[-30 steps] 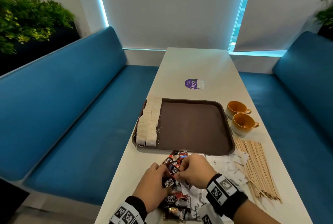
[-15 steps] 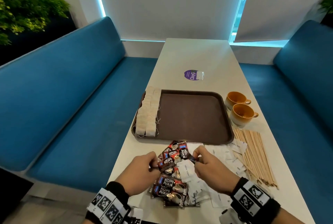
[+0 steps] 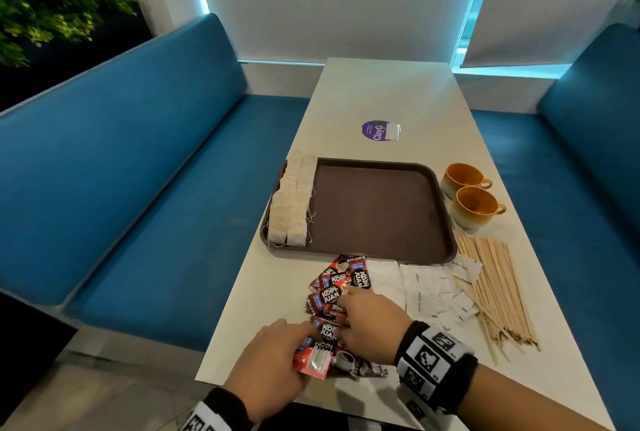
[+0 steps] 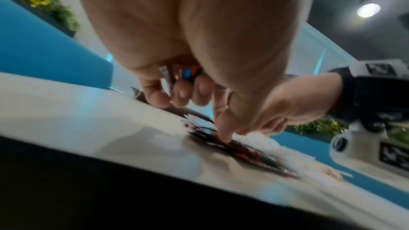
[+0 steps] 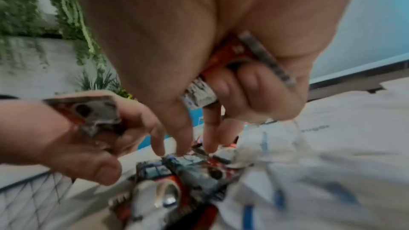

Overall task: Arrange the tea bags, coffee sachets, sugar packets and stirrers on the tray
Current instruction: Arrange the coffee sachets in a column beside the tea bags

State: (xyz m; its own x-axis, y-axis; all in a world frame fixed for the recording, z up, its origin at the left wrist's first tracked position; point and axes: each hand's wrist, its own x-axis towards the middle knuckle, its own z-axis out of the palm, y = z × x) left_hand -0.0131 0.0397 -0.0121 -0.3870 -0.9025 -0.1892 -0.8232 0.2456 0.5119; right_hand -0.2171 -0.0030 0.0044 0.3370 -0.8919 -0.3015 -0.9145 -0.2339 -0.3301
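A brown tray (image 3: 381, 208) lies mid-table with two rows of tea bags (image 3: 292, 202) along its left side. Red and black coffee sachets (image 3: 341, 283) lie in a pile in front of the tray. My left hand (image 3: 277, 358) grips a coffee sachet (image 3: 313, 359) at the pile's near end; its curled fingers (image 4: 159, 93) hold the sachet (image 4: 186, 74). My right hand (image 3: 367, 323) rests over the pile and holds another sachet (image 5: 232, 53) in its palm, fingertips (image 5: 210, 142) touching the pile (image 5: 188, 169). White sugar packets (image 3: 426, 286) and wooden stirrers (image 3: 495, 288) lie to the right.
Two orange cups (image 3: 471, 195) stand right of the tray. A purple round sticker (image 3: 379, 130) sits beyond the tray. Blue benches (image 3: 138, 188) flank the white table (image 3: 391, 91). The table's near edge runs just under my wrists.
Both hands have drawn back toward the near end of the sachet pile. The left hand now holds a sachet lifted off the table.
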